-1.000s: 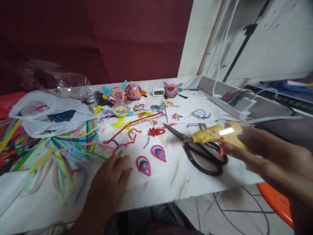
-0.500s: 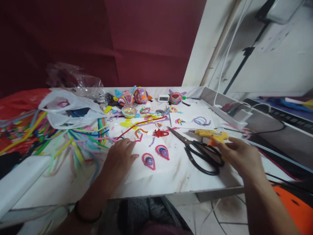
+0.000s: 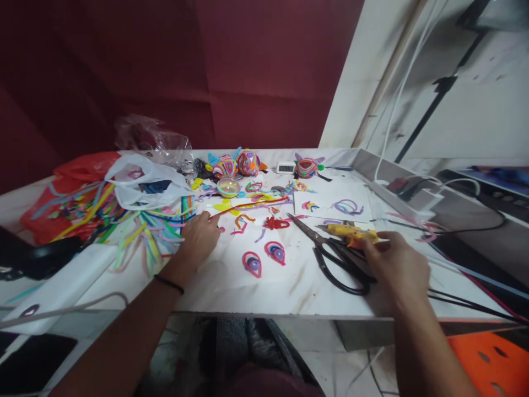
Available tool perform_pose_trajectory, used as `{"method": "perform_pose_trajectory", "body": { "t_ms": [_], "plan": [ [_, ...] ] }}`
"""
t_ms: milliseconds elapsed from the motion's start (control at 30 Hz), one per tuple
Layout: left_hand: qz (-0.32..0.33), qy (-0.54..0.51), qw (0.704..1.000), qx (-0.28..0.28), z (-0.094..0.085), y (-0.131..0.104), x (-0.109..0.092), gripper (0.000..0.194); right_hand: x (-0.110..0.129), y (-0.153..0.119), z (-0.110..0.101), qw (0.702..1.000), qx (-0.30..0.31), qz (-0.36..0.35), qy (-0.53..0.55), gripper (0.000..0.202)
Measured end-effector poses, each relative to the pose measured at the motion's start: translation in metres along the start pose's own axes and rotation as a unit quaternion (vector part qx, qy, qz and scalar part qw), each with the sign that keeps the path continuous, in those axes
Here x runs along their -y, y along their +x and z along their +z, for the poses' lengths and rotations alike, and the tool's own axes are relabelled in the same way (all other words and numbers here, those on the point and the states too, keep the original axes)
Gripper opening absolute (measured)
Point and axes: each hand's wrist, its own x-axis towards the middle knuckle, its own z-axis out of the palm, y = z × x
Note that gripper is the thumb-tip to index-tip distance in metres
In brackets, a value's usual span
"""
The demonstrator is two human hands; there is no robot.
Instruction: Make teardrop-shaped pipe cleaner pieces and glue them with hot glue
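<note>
My right hand (image 3: 399, 264) is closed on the yellow glue gun (image 3: 351, 232), which lies low over the table beside black-handled scissors (image 3: 330, 251). At the left, my left hand (image 3: 201, 238) rests at the near end of a long red strip (image 3: 252, 205); whether its fingertips pinch anything is too small to tell. Between the hands, two pink-rimmed teardrop eye shapes with purple beads, one left (image 3: 252, 264) and one right (image 3: 275, 253), lie on the white surface. A red twisted piece (image 3: 276, 223) and an orange curved piece (image 3: 244, 221) lie just behind them.
Colourful fuzzy strips (image 3: 144, 240) and a white plastic bag (image 3: 144, 179) fill the left side. Decorated round figures (image 3: 249, 162), a small digital clock (image 3: 285, 167) and a clear bowl (image 3: 228, 187) stand at the back. A power strip (image 3: 407, 204) with cables runs along the right.
The camera view has shifted. My left hand has moved back and left, away from the eye shapes towards the strips. My right hand still holds the glue gun, now lower beside the scissors.
</note>
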Motion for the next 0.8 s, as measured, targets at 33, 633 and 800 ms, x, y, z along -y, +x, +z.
{"method": "perform_pose_trajectory", "body": {
  "t_ms": [33, 633, 800],
  "plan": [
    [-0.005, 0.006, 1.0, 0.001, 0.001, 0.002, 0.002, 0.034, 0.0, -0.001, 0.0, 1.0, -0.003, -0.012, -0.007, 0.04],
    [0.104, -0.152, 0.983, 0.023, -0.012, 0.003, -0.021, 0.015, 0.061, -0.039, 0.004, 0.871, 0.093, -0.465, 0.13, 0.02],
    [0.117, -0.202, 0.971, 0.055, 0.003, 0.019, -0.016, 0.029, 0.121, -0.016, 0.004, 0.831, 0.172, -0.529, 0.027, 0.023]
  ]
}}
